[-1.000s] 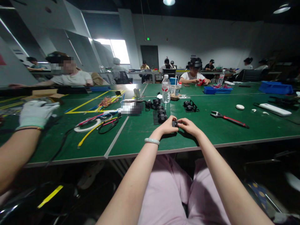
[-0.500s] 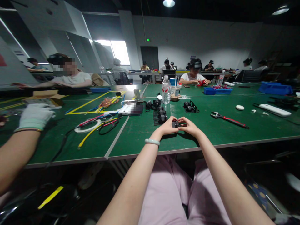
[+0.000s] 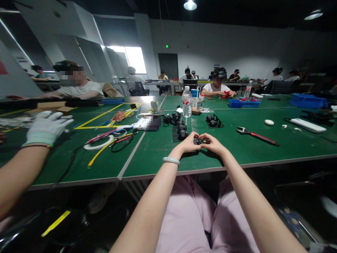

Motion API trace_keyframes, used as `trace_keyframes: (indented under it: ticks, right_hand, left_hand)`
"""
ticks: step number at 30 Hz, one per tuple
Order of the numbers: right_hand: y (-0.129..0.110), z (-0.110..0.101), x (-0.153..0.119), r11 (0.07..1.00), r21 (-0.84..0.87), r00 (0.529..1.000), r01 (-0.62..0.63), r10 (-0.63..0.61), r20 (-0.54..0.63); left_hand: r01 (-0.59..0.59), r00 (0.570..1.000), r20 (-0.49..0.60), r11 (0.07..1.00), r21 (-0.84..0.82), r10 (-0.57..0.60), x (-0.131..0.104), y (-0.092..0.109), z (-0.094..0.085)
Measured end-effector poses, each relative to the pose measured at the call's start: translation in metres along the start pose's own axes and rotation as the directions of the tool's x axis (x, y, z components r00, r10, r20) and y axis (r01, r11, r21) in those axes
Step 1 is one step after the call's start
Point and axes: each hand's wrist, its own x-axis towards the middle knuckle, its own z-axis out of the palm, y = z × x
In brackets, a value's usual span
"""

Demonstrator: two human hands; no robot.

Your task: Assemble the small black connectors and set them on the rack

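Over the near part of the green table (image 3: 147,158), my left hand (image 3: 190,143) and my right hand (image 3: 212,144) meet at the fingertips. Between them is a small black part (image 3: 197,141), its exact kind too small to make out. My left fingers are closed on its left side, and my right fingers pinch it from the right. Just beyond my left hand lies a group of black parts (image 3: 181,130) with a comb-like row of thin strips. Farther right sits another cluster of black parts (image 3: 213,121).
An adjustable wrench (image 3: 258,136) with red-and-black handle lies to the right, near a white power bank (image 3: 308,125). A water bottle (image 3: 186,102) stands ahead. Cables (image 3: 105,147) and white tape spread leftward. A co-worker's gloved hand (image 3: 44,128) is at far left.
The co-worker's gloved hand at the left has moved to the right and its fingers have spread. My own hands stay almost in place, holding the black part.
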Motion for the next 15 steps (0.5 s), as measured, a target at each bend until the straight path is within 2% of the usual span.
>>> trace_keyframes:
  ticks: [15]
  right_hand:
    - [0.0003, 0.0033, 0.0004, 1.000, -0.026, 1.000, -0.003, 0.002, -0.029]
  left_hand:
    - [0.040, 0.999, -0.011, 0.999, 0.017, -0.040, -0.0031, 0.0077, -0.0037]
